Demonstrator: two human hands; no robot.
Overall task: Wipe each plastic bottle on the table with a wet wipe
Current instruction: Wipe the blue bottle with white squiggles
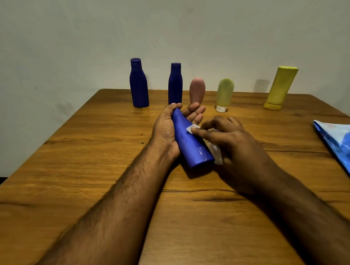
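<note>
Now, head view only:
left hand: left hand cradles the blue bottle from the left side and under, thumb hooked at the top end, fingers loosely curled behind it.
bottle: tilted, wide base toward camera and low over the table; whether the base touches the wood, cannot tell.
right hand: right hand pinches a white wipe between thumb and fingers, pressing it on the bottle's upper right flank; more wipe bunches out beside the base.
others: two dark blue bottles, pink tube, green tube and yellow bottle stand in a row at the far edge, apart from the hands.
pack: blue wipes pack lies at the right edge.
step: judged mid-wipe on one bottle, five more waiting.
risk: loose left grip plus a wet, slick surface could let the bottle slip or roll under wiping pressure.
risk 2: the pink tube stands just behind the left fingers; a forward stroke may topple it.
</note>
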